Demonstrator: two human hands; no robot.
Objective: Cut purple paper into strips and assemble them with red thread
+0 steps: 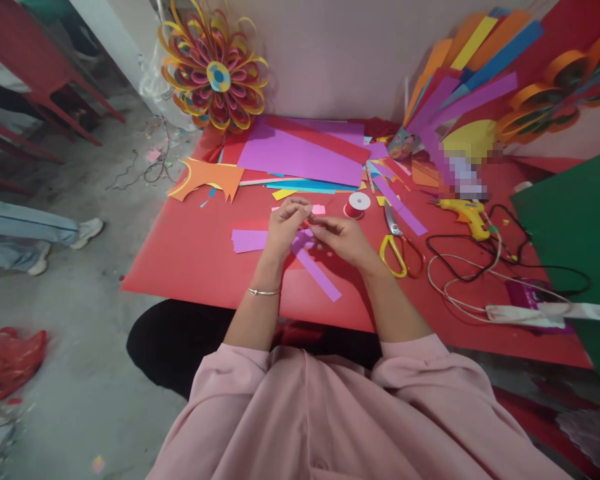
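Note:
Above the red table, my left hand point(291, 223) is closed in a pinch, its fingertips close to those of my right hand point(343, 239). My right hand is pinched too. Whatever sits between the fingers is too small to make out. Under and beside the hands lie purple paper strips point(320, 272), one slanting toward the table's front edge, and a stack of purple strips point(249, 241) to the left. A spool of red thread point(356, 205) stands just beyond my right hand. To its right rest scissors point(394, 250) with yellow handles.
A yellow glue gun point(467, 215) and tangled cables point(450, 280) occupy the right side, by a green board point(580, 247). Purple sheets point(300, 150) and an orange paper cutout point(207, 179) lie at the back. A paper flower point(217, 77) leans on the wall. A person's legs point(25, 227) show at left.

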